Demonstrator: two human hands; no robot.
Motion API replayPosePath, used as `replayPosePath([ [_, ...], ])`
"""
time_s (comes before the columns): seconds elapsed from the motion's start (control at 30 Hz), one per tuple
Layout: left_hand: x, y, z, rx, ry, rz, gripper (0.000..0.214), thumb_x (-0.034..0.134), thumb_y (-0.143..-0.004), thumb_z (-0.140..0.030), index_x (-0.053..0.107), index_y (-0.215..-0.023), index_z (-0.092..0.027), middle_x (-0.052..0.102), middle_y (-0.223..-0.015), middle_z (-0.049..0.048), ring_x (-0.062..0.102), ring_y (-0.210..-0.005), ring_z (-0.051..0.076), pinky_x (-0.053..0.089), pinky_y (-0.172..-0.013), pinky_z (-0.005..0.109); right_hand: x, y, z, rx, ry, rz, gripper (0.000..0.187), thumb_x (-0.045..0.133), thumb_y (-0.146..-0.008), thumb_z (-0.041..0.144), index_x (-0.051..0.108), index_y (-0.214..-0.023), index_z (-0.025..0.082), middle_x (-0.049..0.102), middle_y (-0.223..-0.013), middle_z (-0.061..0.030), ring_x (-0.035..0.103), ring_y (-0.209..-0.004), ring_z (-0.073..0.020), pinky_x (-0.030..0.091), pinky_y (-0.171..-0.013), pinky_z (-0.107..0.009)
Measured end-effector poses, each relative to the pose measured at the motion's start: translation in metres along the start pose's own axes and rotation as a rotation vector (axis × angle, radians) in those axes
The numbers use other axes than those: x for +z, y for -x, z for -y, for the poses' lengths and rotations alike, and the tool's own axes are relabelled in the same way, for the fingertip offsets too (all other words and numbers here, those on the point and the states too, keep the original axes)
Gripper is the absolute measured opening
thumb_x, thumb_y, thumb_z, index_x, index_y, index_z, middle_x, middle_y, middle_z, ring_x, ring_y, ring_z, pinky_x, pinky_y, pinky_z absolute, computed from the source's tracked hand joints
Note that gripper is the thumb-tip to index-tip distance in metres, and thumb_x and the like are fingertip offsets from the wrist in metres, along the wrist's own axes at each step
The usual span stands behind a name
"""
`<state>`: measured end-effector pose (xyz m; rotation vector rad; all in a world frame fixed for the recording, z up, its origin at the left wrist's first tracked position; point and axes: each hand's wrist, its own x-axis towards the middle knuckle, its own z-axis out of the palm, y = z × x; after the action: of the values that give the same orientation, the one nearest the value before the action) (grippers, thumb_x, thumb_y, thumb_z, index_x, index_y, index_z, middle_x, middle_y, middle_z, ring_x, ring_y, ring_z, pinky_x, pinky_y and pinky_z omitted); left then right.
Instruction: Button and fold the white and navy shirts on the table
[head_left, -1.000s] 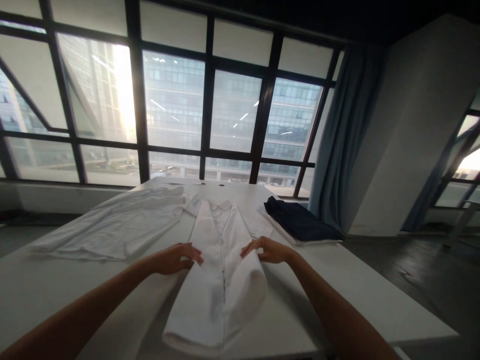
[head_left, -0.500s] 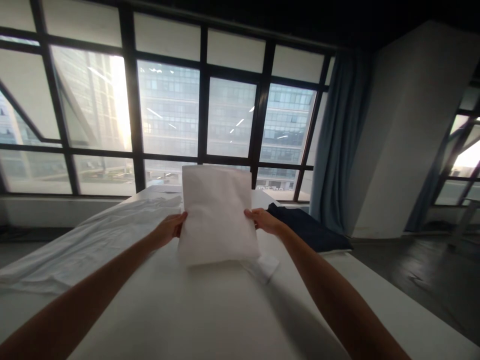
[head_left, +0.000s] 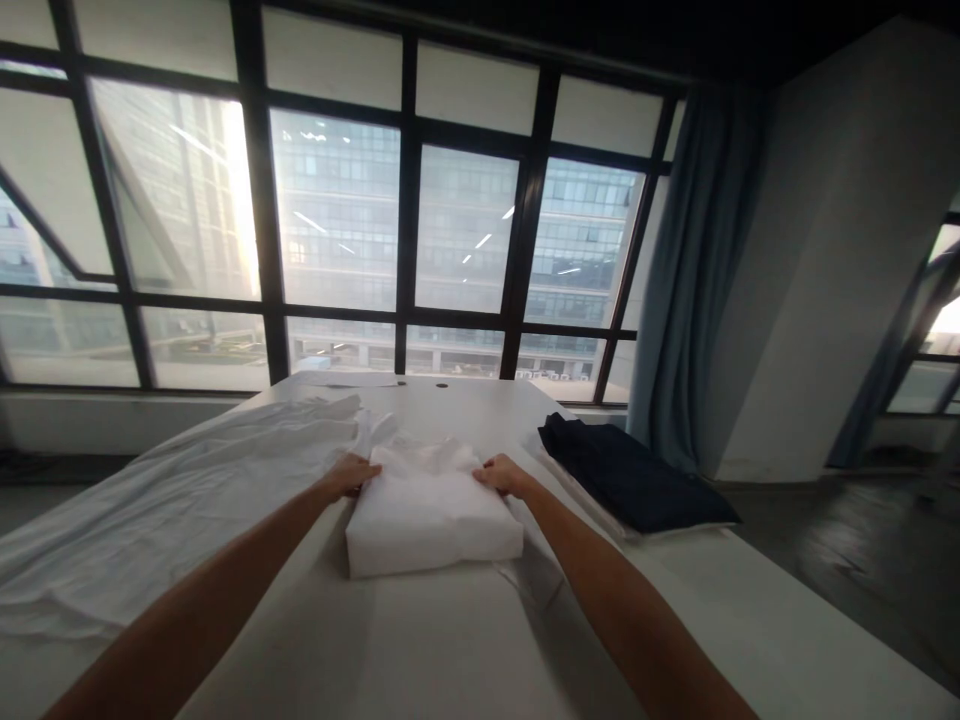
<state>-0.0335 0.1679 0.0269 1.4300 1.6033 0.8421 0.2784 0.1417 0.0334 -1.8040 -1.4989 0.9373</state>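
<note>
A folded white shirt (head_left: 435, 515) lies nearly flat just above or on the white table (head_left: 450, 650), its rounded neckline at the far edge. My left hand (head_left: 352, 475) pinches its far left side between thumb and fingers. On the opposite side, my right hand (head_left: 502, 475) grips the far right edge the same way. Part of a thin, pale piece (head_left: 536, 580) shows from under the shirt's right near corner; I cannot make out what it is.
Rumpled white fabric (head_left: 195, 500) spreads along the table's left side. A dark navy folded garment (head_left: 630, 470) rests on lighter cloth at the right. Beyond the table stand black-framed windows (head_left: 465, 230), a blue curtain (head_left: 675, 270) and a pale pillar (head_left: 787, 260).
Both hands have lowered the folded shirt from a raised, upright position down to the table, tilting it flatter. The far tabletop behind it has come into view.
</note>
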Motion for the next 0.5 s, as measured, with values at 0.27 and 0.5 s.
replayPosePath([
  [0.27,0.003,-0.04,-0.016,0.342,0.031,-0.147,0.054,0.064,-0.071,-0.055,0.065,-0.103,-0.012,0.072,-0.092,0.0089,0.065,-0.074,0.018,0.047,-0.059,0.023,-0.01,-0.033,0.0,-0.142,-0.088,-0.241,0.025,0.065,-0.079,0.03,0.065,-0.097,0.012,0.071,-0.092,-0.009,0.066,-0.073,-0.0151,0.047,-0.056,-0.02],
  [0.5,0.021,-0.042,-0.004,0.227,-0.331,-0.178,0.037,0.067,-0.07,-0.043,0.068,-0.09,-0.012,0.07,-0.071,0.0062,0.066,-0.078,0.022,0.046,-0.065,0.025,0.007,-0.042,-0.021,-0.087,0.348,-0.26,0.034,0.063,-0.081,0.035,0.066,-0.105,0.012,0.068,-0.113,-0.0153,0.062,-0.108,-0.025,0.046,-0.087,-0.029],
])
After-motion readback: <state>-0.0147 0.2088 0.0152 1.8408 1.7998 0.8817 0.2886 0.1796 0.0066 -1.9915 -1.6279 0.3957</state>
